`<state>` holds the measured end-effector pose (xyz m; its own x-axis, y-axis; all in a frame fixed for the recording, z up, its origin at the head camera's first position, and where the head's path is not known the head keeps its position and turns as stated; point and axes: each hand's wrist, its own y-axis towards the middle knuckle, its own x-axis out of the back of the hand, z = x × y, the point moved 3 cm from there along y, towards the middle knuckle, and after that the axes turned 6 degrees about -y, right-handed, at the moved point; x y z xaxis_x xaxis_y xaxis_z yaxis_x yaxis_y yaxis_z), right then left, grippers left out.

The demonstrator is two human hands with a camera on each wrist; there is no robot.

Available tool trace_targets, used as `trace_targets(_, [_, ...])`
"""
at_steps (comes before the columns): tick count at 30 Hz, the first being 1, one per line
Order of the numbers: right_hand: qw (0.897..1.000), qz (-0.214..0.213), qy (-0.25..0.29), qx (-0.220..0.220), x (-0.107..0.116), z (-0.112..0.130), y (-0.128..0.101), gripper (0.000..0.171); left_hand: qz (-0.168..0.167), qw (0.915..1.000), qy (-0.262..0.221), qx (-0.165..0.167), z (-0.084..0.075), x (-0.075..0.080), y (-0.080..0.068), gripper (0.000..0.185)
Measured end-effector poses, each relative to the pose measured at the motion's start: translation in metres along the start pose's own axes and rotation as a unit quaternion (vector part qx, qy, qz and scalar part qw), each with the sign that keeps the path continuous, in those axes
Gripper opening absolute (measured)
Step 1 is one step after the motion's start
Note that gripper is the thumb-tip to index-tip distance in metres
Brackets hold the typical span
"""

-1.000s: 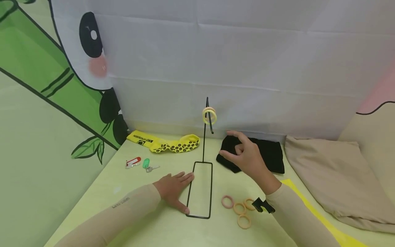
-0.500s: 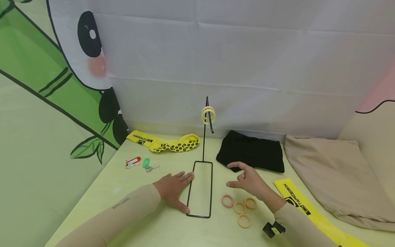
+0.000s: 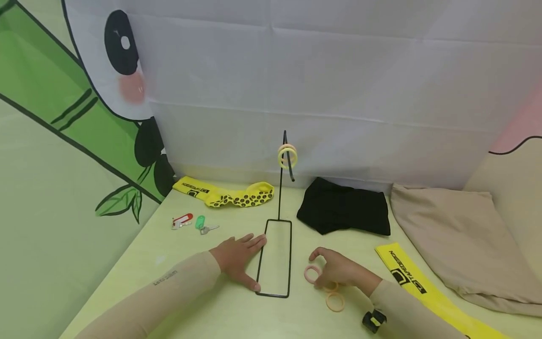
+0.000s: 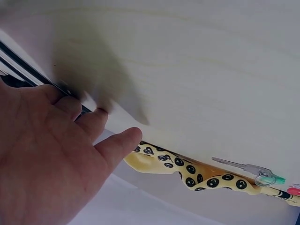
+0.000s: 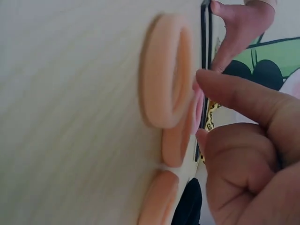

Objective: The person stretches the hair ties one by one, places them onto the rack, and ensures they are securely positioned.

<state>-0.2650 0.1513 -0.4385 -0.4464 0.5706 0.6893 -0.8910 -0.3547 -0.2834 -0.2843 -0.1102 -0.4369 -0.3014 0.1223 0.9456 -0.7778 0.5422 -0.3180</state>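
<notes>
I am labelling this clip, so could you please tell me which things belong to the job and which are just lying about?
In the job: wire stand, yellow rings on its hook, pink ring, orange ring, left hand, right hand.
Lying about: yellow socks, keys, black cloth, beige cloth.

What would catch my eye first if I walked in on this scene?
Probably the thin black wire stand at the table's middle, with yellow hair rings hanging on its hook. The left hand lies flat against its base frame, while the right hand reaches onto the loose rings lying beside it.
</notes>
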Motion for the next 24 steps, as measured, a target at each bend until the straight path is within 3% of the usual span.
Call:
trace_targets(11, [0.998,-0.028,-0.035,0.037,-0.004,0.008,-0.004,0.032,-0.004,1.0,-0.003,0.001,0.0,0.003,-0.001,0.119])
trace_targets(18, [0.998,-0.028,0.017,0.044,0.0,0.015,-0.012,0.028,-0.003,1.0,0.0,-0.005,0.002,-0.001,0.002,0.119])
trace_targets(24, [0.995,-0.05,0.022,0.086,0.017,0.035,-0.025,0.033,0.001,1.0,-0.002,-0.001,0.003,-0.002,0.002,0.119])
